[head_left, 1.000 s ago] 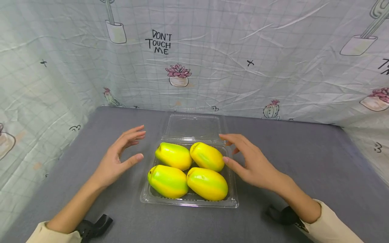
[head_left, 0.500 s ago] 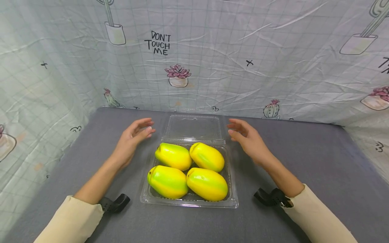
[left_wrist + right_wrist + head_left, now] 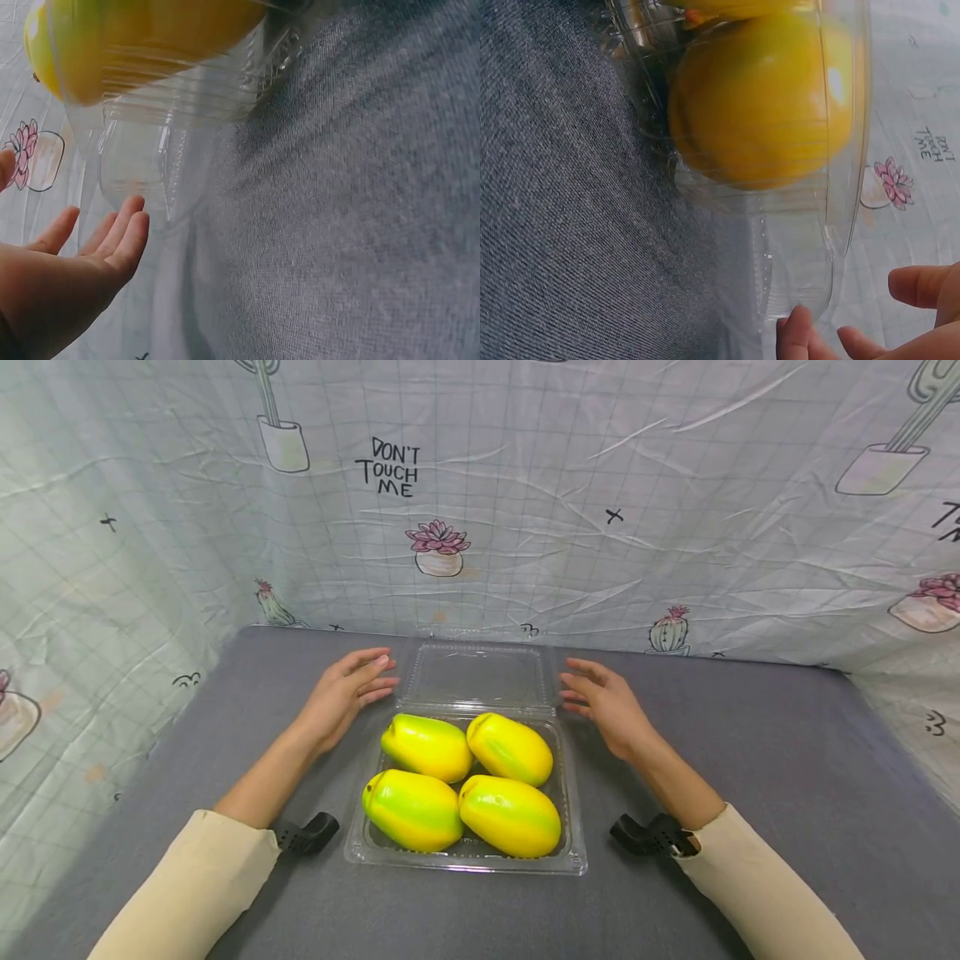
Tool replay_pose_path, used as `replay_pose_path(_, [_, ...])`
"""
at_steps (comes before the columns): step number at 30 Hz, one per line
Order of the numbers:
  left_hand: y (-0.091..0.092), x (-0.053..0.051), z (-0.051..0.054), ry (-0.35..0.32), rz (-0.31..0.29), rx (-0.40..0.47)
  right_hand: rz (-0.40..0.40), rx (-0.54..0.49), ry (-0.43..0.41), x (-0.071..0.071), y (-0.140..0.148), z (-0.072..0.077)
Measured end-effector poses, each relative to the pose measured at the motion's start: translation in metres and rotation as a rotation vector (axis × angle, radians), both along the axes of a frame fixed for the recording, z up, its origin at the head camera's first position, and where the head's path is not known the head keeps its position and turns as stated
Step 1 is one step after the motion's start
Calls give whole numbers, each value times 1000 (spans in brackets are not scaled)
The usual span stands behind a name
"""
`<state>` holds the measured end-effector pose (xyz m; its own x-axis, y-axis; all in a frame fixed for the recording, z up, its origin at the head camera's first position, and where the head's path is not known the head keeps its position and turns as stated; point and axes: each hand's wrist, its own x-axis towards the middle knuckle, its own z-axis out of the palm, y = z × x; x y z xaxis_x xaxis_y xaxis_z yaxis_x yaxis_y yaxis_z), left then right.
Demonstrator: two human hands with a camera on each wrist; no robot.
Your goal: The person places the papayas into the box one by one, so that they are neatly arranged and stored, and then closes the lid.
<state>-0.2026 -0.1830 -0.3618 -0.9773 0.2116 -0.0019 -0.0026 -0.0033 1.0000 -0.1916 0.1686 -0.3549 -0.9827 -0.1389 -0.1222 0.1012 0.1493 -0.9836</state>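
Observation:
A clear plastic clamshell box (image 3: 465, 863) lies open on the table, holding several yellow-green, mango-like fruits (image 3: 510, 817). Its lid (image 3: 476, 675) is folded back flat behind the box. My left hand (image 3: 337, 702) is at the lid's left edge, fingers extended toward it. At the right edge is my right hand (image 3: 611, 706), fingers also pointing inward, slightly bent. Neither hand holds anything; whether the fingertips touch the lid I cannot tell. The left wrist view has the left hand (image 3: 75, 277) below the lid (image 3: 135, 157). Right fingertips (image 3: 799, 322) appear close to the lid's end in the right wrist view.
A grey cloth (image 3: 750, 760) covers the table. Behind and at the sides hangs a pale printed curtain (image 3: 525, 527) with cactus drawings. Black wrist mounts (image 3: 307, 835) stick out inward from both wrists near the box's sides.
Both hands have moved away from beside the fruits, forward to the lid's two sides. The left hand has also drawn inward. Box and fruits stay in place.

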Motion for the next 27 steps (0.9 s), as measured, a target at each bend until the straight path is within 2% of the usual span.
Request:
replay_pose_path(6, [3,-3,0,-19,-11,32,-5,6,4,0,-1,-1])
replay_pose_path(15, [3,-4,4,-56,10,87,-1,3,1,2,0,3])
replay_pose_path(27, [5,-7,14,-31,16,113,-5,-14,2,1,5,18])
